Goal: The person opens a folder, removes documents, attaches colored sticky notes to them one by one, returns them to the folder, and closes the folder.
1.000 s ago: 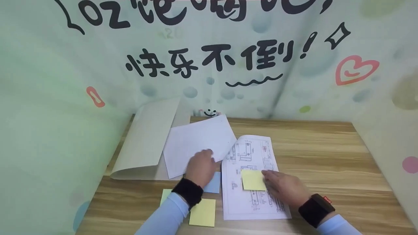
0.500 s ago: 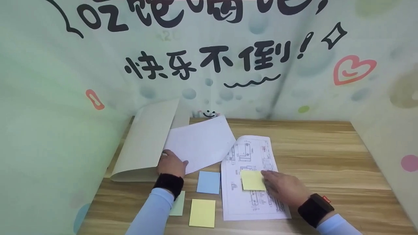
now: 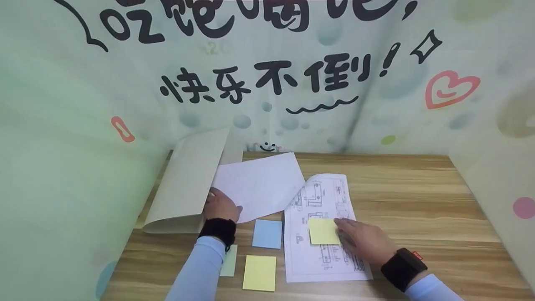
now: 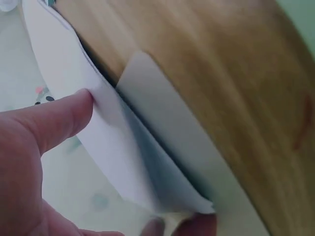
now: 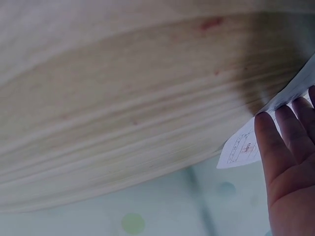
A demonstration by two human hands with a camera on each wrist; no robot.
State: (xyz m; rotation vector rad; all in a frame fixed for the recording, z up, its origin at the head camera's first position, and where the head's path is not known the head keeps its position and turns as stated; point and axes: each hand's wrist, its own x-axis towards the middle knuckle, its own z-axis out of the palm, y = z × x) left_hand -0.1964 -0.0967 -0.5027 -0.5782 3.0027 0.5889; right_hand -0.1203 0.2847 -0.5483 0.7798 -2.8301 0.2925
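Observation:
My left hand (image 3: pixel 221 207) grips the near left edge of a blank-looking white paper stack (image 3: pixel 259 184), close to the raised flap of a cream paper folder (image 3: pixel 188 179). In the left wrist view the thumb lies on the paper (image 4: pixel 98 123) and fingertips touch its corner, while the sheets bow between them. My right hand (image 3: pixel 370 244) lies with straight fingers on a printed technical drawing (image 3: pixel 303 261), its fingertips at the edge of a yellow sticky note (image 3: pixel 322 231). The drawing's upper left corner curls up against the white paper.
On the wooden table (image 3: pixel 426 200), a blue sticky note pad (image 3: pixel 267 234), a yellow sticky note pad (image 3: pixel 259 273) and a partly covered green sticky note pad (image 3: pixel 230 261) lie between the forearms. A printed fabric backdrop (image 3: pixel 267 121) stands behind and at both sides.
My left hand has moved left from over the middle of the white paper to its edge by the folder. The paper has since shifted slightly right. My right hand has stayed put.

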